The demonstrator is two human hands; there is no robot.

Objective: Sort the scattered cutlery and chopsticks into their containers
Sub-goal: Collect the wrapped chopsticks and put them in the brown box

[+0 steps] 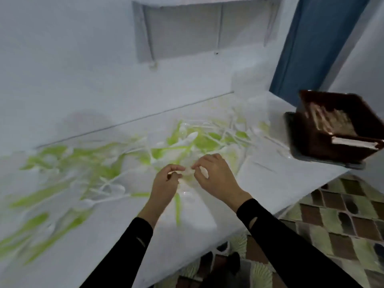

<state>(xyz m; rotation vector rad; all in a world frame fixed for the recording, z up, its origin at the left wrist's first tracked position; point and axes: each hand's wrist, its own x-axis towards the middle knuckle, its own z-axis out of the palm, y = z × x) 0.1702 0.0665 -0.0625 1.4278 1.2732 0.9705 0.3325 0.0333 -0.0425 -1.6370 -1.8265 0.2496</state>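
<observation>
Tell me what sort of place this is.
Probably a food-service or kitchen work area, perhaps in an eatery. A white counter is strewn with green and white plastic cutlery, a dark box holds chopsticks, and the floor is tiled.

White plastic cutlery and lime-green pieces lie strewn in a blurred tangle, from near left to far right. At the far right, a dark brown box holds pale chopsticks. One small white piece is pinched between the left hand and the right hand.
</observation>
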